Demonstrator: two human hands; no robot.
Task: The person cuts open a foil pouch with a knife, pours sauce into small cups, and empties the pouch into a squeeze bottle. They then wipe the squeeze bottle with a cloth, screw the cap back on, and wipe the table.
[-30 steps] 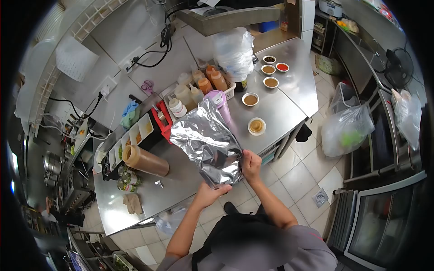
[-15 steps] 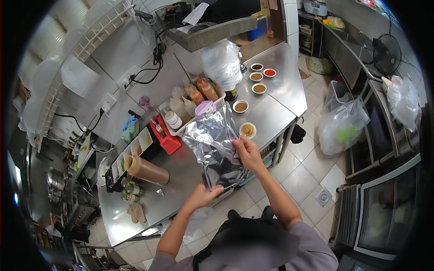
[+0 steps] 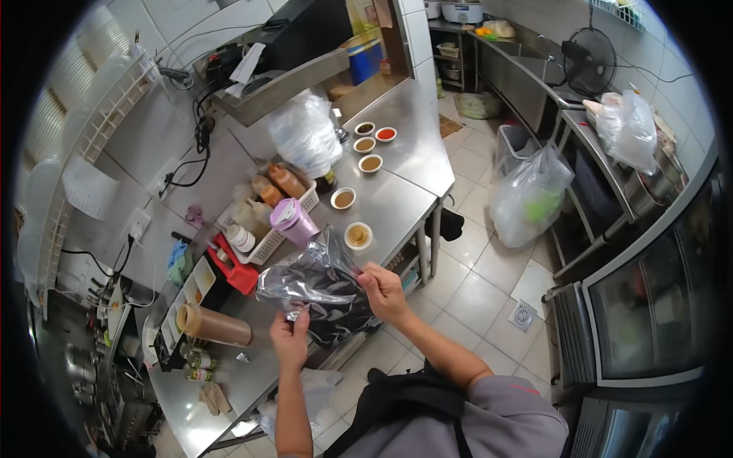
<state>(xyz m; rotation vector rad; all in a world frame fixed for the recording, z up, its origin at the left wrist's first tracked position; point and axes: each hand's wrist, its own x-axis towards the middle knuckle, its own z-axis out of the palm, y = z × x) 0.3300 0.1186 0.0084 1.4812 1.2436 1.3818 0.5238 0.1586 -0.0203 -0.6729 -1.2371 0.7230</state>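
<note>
A crinkled, shiny silver foil bag (image 3: 324,294) is stretched between my hands over the front edge of the steel counter. At its left side my left hand (image 3: 290,340) pinches it with thumb and fingers. My right hand (image 3: 384,292) grips the right side, thumb on top. Just beyond the foil stand a purple-lidded tub (image 3: 294,221) and a small white bowl of brownish sauce (image 3: 358,236). Whether anything is inside the bag I cannot tell.
Several more sauce bowls (image 3: 371,163) sit on the steel counter (image 3: 405,179). A white basket (image 3: 263,248) holds squeeze bottles. To the left are a red holder (image 3: 235,276), a large brown bottle (image 3: 214,325) and small jars (image 3: 200,366). A clear bag (image 3: 527,198) hangs across the aisle.
The foil bag has tilted and drawn lower, uncovering the purple-lidded tub. My left hand has shifted to a higher grip on its left side. The whole view has turned to the right.
</note>
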